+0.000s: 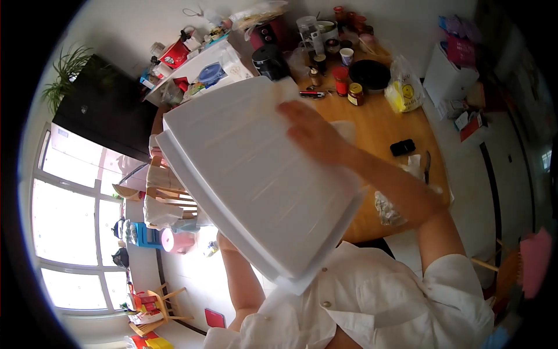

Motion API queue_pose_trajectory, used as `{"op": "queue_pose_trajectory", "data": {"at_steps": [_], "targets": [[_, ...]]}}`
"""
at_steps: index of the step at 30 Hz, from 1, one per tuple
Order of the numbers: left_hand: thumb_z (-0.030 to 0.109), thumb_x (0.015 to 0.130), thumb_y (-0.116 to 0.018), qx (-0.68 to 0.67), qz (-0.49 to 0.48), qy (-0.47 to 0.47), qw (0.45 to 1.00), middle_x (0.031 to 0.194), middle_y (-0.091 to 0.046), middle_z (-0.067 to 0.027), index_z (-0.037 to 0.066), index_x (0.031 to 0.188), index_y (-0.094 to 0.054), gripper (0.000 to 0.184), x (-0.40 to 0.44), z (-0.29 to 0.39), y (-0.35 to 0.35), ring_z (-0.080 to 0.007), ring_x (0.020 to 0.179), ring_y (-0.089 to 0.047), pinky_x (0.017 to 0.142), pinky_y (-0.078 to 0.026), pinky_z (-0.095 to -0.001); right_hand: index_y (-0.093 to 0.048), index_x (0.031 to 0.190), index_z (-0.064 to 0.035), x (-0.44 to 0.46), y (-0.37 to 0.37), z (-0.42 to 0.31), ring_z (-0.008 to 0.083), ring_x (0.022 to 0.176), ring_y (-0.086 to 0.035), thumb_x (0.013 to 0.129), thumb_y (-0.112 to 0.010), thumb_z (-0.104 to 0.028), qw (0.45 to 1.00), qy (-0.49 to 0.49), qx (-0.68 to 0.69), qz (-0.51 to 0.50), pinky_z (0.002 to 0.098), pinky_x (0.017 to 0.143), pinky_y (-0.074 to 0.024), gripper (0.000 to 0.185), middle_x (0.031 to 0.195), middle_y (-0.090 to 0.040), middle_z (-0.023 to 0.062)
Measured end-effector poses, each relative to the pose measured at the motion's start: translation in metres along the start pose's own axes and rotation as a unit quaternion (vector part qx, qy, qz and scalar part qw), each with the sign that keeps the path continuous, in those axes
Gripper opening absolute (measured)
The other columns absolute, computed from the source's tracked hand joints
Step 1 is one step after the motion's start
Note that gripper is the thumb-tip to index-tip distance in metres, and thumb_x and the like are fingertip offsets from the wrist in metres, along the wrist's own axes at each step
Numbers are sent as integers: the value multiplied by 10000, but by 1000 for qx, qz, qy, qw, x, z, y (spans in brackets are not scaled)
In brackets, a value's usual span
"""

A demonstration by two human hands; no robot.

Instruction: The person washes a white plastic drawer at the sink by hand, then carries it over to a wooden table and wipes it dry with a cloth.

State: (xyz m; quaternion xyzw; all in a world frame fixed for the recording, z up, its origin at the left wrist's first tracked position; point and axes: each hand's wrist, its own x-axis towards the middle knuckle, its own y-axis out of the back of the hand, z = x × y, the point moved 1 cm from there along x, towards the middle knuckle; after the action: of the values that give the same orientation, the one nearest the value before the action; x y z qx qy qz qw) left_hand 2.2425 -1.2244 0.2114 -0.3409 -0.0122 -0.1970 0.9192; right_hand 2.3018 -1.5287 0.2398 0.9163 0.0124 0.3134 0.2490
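Observation:
A large white plastic panel [256, 168] with parallel ridges and a raised rim is held tilted in the air in front of my chest. My left hand [225, 241] reaches behind its lower left edge and supports it, with the fingers hidden. Across the panel's upper right part lies my right hand [314, 131], smeared by motion. A pale, blurred patch [283, 92] shows by its fingertips, and I cannot make out whether it is a cloth or a reflection.
Behind the panel, a wooden table [372, 128] carries jars [356, 94], a black round lid [370, 75], a yellow-printed plastic bag [404, 93], a black phone-like object [402, 147] and a knife [428, 166]. Wooden chairs [168, 186] stand to the left, near the window [64, 221].

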Motion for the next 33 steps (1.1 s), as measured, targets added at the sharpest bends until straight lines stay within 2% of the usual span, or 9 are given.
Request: {"op": "queue_pose_trajectory", "data": {"at_steps": [2,4,11,14,17,22,27,30,33], "targets": [[115,623,-709,-5,3,-1,1000,1048,-631,-117,7,1163,-560,570,-2,1,1,-273,931,-633,826,-538,-367,-406,1380,-59,8,-10,59,311,1343,-328,898,-534,-189,979,-138,146,41,348,1094,-275,516,1404,-424,136],[115,623,-710,-4,2,-1,1000,1044,-632,-118,6,1158,-562,566,1,2,1,-273,926,-635,821,-540,-365,-461,1331,-33,28,-12,37,288,1318,-378,865,-513,-65,977,-154,74,125,340,1082,-296,470,1380,-451,148],[115,620,-715,-4,3,-3,1000,1031,-637,-119,2,1144,-570,555,1,4,3,-273,906,-643,804,-547,-360,-572,1221,-20,58,-41,-88,316,1201,-513,748,-441,133,983,80,97,136,359,1047,-373,513,1277,-556,150],[115,619,-717,-1,1,-1,1000,1025,-639,-120,0,1138,-574,550,0,5,3,-273,897,-646,797,-550,-358,-582,1214,-57,57,-48,-134,319,1230,-489,814,-527,26,969,199,133,58,364,1055,-368,412,1284,-555,126],[115,618,-719,-3,0,0,1000,1019,-641,-121,-2,1131,-578,545,0,5,2,-273,889,-649,790,-553,-356,-578,1232,-125,82,-45,-121,309,1219,-501,877,-564,-191,950,292,-61,91,366,1044,-380,362,1288,-557,101],[115,616,-722,-3,5,3,1000,1010,-645,-122,-4,1121,-584,537,-7,7,5,-273,874,-654,778,-557,-352,-566,1252,-168,125,-24,-46,273,1128,-565,903,-539,-350,994,89,-2,61,370,986,-428,394,1288,-559,79],[115,614,-726,-5,13,2,1000,1001,-648,-123,-7,1111,-590,529,-12,5,10,-272,860,-659,767,-562,-348,-382,1409,-92,89,-11,40,326,1151,-540,947,-413,-412,943,-311,120,-23,358,961,-423,562,1321,-514,192],[115,613,-728,-4,14,-4,1000,995,-650,-124,-9,1104,-593,524,-9,8,11,-272,851,-662,759,-565,-346,-332,1440,-124,43,-17,57,322,1167,-527,947,-406,-403,969,-235,35,-67,357,972,-405,572,1335,-505,188],[119,609,-722,-11,4,-6,1000,985,-651,-128,-16,1104,-589,530,-3,7,33,-271,835,-666,745,-569,-342,-354,1435,-148,3,8,28,317,1204,-501,943,-414,-390,948,-277,2,-160,359,992,-387,552,1352,-489,194]]}}
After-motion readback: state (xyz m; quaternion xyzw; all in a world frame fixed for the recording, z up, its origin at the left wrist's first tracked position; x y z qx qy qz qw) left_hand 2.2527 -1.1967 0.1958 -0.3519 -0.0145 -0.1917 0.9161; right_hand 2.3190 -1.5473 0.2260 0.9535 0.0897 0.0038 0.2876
